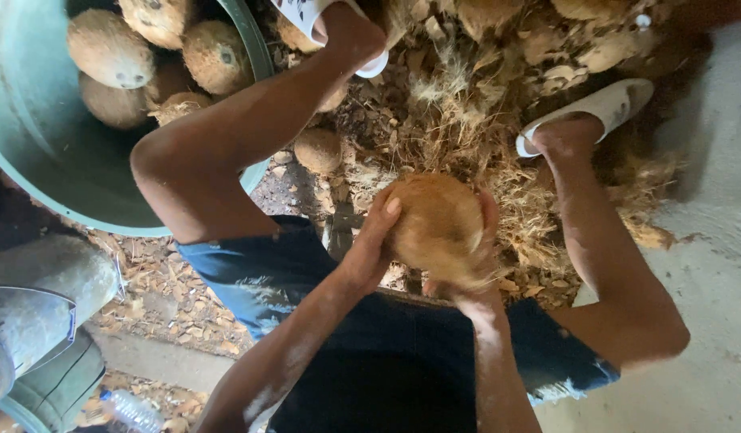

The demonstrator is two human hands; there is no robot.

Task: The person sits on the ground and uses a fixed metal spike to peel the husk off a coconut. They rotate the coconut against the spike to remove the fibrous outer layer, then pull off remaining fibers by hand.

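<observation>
A brown husked coconut (434, 224) is gripped between both my hands, low between my knees. My left hand (369, 244) presses its left side with the fingers curled up over it. My right hand (476, 277) cups it from the right and below, thumb along the far edge. Loose fibres hang from the coconut's underside. A narrow upright metal piece (336, 228) shows just left of my left hand, partly hidden.
A big green tub (41, 152) at upper left holds several husked coconuts (109, 50). Another coconut (317, 149) lies on the ground beside it. A heap of husk fibre (483, 104) covers the ground between my sandalled feet (603, 108). A plastic bottle (129, 410) lies at lower left.
</observation>
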